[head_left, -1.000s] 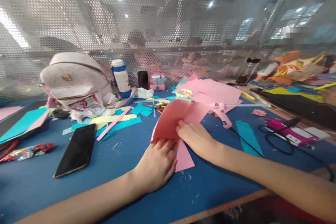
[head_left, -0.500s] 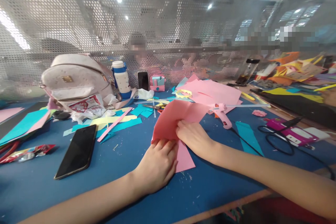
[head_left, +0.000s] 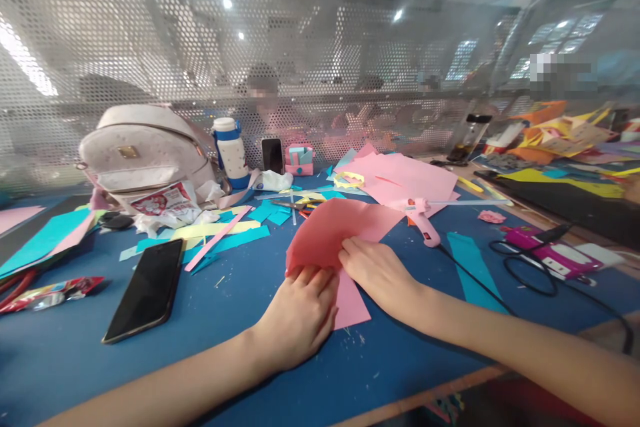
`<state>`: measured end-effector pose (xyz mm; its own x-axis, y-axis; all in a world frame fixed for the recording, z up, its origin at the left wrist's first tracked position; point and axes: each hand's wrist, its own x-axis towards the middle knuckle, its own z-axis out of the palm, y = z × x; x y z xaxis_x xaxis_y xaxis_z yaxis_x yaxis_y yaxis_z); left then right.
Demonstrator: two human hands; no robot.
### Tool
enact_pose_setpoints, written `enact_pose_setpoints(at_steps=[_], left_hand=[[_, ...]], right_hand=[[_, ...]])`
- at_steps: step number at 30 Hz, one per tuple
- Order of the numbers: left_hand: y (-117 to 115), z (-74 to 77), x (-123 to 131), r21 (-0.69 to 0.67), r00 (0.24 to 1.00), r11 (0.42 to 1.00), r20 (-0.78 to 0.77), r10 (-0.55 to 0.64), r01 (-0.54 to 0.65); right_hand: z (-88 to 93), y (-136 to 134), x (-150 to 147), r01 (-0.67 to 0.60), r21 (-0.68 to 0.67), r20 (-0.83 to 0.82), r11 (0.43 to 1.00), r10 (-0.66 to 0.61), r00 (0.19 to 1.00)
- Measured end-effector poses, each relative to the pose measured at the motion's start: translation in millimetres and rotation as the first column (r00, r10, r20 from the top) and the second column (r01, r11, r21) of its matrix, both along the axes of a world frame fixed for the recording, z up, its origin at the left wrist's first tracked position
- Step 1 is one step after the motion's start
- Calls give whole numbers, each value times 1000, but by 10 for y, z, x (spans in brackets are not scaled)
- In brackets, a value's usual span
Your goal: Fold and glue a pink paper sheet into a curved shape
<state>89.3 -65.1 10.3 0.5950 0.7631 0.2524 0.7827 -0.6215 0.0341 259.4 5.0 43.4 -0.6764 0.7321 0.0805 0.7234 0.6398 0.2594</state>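
Observation:
A sheet of pink paper (head_left: 327,230) is bent over on the blue table in front of me, its far part curling up and a flat corner lying towards me. My left hand (head_left: 300,313) has its fingers closed on the near left edge of the fold. Against the right part of the sheet, my right hand (head_left: 375,270) presses with its fingers bent together; the fingertips are partly hidden. Just beyond the right hand lies a pink hot glue gun (head_left: 424,223) with a glue stick out of its back. More pink sheets (head_left: 405,177) are spread behind the folded one.
To the left lie a black phone (head_left: 145,290), paper strips (head_left: 225,237) and a candy wrapper (head_left: 60,293). A backpack (head_left: 143,147) and a bottle (head_left: 231,153) stand at the back. On the right are a blue strip (head_left: 473,270) and a magenta power strip (head_left: 550,253) with black cable.
The raised part of the pink sheet has sunk lower and spread wider to the left. My right hand has shifted slightly down and to the right; the left hand stays in place.

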Motion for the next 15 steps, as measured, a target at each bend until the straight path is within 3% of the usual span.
enact_pose_setpoints(at_steps=[5, 11, 15], left_hand=[[-2, 4, 4, -10, 1000, 1000, 1, -2, 2], [-9, 25, 8, 0, 1000, 1000, -13, -6, 6], [-17, 42, 7, -8, 1000, 1000, -21, -5, 4]], right_hand=[[-72, -32, 91, -46, 12, -34, 999, 46, 998], [18, -139, 150, -147, 118, -36, 982, 152, 988], [40, -127, 81, -115, 171, -23, 979, 120, 992]])
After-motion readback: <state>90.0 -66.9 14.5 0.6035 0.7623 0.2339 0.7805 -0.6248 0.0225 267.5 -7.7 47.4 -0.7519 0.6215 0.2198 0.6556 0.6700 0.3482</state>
